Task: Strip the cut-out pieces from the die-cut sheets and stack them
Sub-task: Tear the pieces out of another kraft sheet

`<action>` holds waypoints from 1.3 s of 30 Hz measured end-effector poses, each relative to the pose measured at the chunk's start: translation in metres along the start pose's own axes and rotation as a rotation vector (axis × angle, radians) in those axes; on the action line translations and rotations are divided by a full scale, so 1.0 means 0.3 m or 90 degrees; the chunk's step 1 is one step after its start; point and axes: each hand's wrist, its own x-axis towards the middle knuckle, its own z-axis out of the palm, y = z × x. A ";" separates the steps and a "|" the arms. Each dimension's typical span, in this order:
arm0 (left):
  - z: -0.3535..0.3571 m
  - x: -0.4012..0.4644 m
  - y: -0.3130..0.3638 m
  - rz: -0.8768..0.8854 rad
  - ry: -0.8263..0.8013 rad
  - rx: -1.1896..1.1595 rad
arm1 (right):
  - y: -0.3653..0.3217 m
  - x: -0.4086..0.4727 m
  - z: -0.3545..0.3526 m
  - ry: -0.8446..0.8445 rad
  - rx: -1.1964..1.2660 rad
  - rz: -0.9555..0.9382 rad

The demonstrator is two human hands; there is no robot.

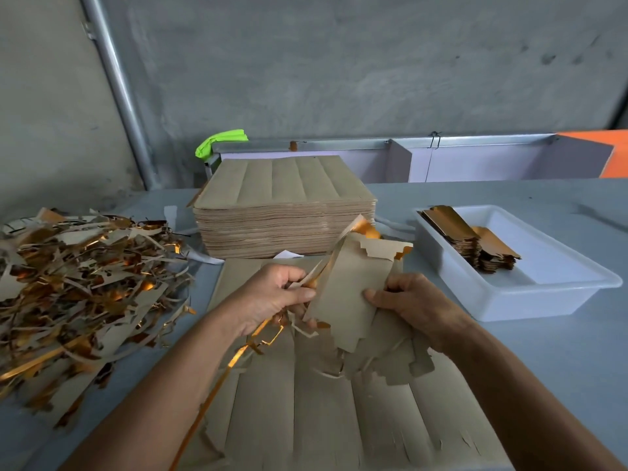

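A brown die-cut sheet (326, 409) with a gold underside lies flat on the table in front of me. My right hand (418, 307) grips a brown cut-out piece (353, 287) lifted above the sheet, thumb on top. My left hand (272, 300) pinches thin waste strips (238, 358) that trail down to the left, their gold side showing. A tall stack of whole sheets (282, 215) stands behind. Stripped pieces (475, 243) are stacked in a white tray (543, 290) at the right.
A big heap of brown and gold scrap strips (81, 287) covers the table's left side. Behind the table are a metal rail (373, 142), a grey wall, a slanted metal pipe (119, 86) and a bright green object (221, 141).
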 end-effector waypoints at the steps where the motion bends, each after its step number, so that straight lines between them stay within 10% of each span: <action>1: -0.008 -0.003 0.002 -0.002 -0.005 0.036 | -0.004 -0.004 -0.009 -0.019 0.000 0.009; 10: -0.070 0.024 -0.018 0.039 0.279 0.016 | -0.015 -0.040 -0.036 -0.157 -0.293 0.033; 18: 0.041 0.070 -0.020 0.072 0.021 0.211 | -0.040 -0.020 0.063 -0.224 -0.463 -0.032; 23: -0.093 0.107 -0.034 -0.004 0.384 0.014 | 0.019 -0.011 -0.005 -0.214 -0.405 0.019; 30: -0.371 0.032 -0.082 -0.013 0.795 0.374 | 0.101 -0.008 -0.125 0.060 0.047 0.179; 34: -0.303 0.018 -0.164 -0.017 0.603 0.502 | 0.132 0.018 -0.100 0.311 0.199 0.155; 39: -0.146 -0.007 -0.200 -0.122 -0.034 0.498 | 0.121 0.024 -0.050 0.219 0.231 0.159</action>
